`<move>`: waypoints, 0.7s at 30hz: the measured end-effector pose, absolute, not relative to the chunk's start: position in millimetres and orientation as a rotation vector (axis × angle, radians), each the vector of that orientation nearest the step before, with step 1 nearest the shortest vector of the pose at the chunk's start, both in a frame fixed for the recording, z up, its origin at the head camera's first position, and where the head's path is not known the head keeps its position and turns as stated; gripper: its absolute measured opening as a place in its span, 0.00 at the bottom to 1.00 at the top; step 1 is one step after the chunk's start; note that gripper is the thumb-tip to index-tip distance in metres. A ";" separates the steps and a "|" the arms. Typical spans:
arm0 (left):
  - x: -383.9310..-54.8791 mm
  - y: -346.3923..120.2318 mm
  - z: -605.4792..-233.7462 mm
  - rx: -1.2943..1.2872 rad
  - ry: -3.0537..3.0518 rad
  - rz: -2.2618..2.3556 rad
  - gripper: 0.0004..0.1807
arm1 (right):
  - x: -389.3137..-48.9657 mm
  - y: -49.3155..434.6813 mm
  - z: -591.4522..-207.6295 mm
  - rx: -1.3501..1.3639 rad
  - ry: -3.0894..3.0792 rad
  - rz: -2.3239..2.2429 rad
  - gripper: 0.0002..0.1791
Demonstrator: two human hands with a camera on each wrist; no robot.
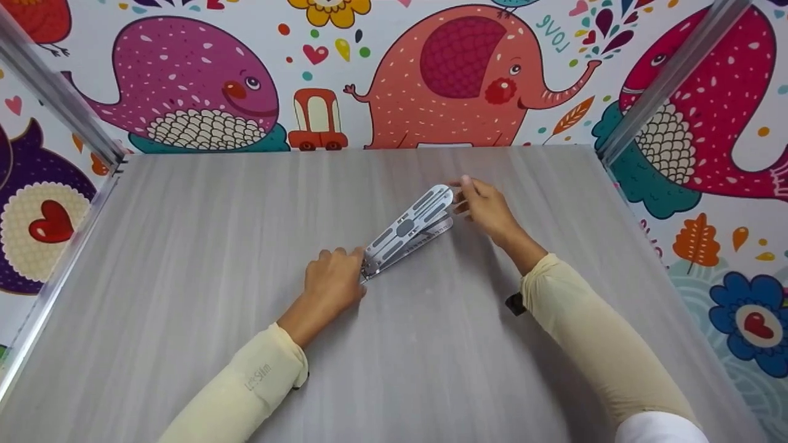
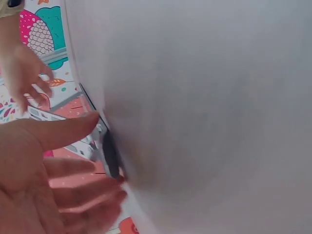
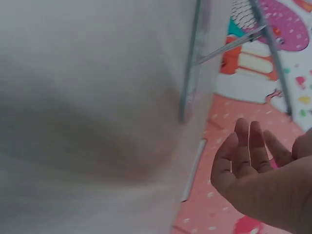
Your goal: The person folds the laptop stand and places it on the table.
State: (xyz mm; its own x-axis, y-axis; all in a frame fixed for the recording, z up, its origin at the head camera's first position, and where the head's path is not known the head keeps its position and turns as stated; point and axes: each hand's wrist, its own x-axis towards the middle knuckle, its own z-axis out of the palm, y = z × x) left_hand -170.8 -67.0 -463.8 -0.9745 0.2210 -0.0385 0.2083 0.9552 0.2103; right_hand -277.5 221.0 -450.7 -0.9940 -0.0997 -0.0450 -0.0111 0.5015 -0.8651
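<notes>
In the head view a silver folding metal stand (image 1: 405, 227) with long slots lies slantwise on the table. Its two hinged plates spread apart toward the far right end, and the right wrist view shows a thin strut (image 3: 229, 48) between them. My left hand (image 1: 332, 278) is at the hinge end, thumb and fingers on either side, holding it near the tabletop. By the raised far end is my right hand (image 1: 489, 206), fingers loosely bent. In the right wrist view that hand (image 3: 263, 175) has nothing in it and appears apart from the plates.
The grey wood-grain table (image 1: 203, 215) extends around both hands. Behind it stands a white wall panel with cartoon animals, including an orange elephant (image 1: 400, 98). Metal frame posts (image 1: 665, 80) rise at the back corners, and a metal rail (image 1: 55, 289) runs along the left edge.
</notes>
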 end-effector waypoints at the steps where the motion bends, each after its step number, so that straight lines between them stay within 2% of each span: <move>1: -169.5 -66.3 -463.0 0.302 3.040 0.305 0.28 | -279.6 222.8 -454.8 -0.102 2.653 -1.500 0.27; 5: -165.0 -65.3 -461.8 0.181 3.040 0.234 0.28 | -286.8 228.7 -470.5 -0.219 2.796 -1.237 0.25; 12: -162.4 -64.6 -463.9 0.040 2.978 0.255 0.36 | -295.9 232.4 -485.9 -0.596 2.840 -0.807 0.33; 17: -163.5 -64.0 -467.2 -0.027 2.890 0.354 0.40 | -300.8 229.5 -486.8 -0.646 2.862 -0.613 0.33; 21: -163.0 -66.4 -468.5 -0.036 2.852 0.382 0.38 | -303.5 230.4 -488.8 -0.609 2.859 -0.557 0.35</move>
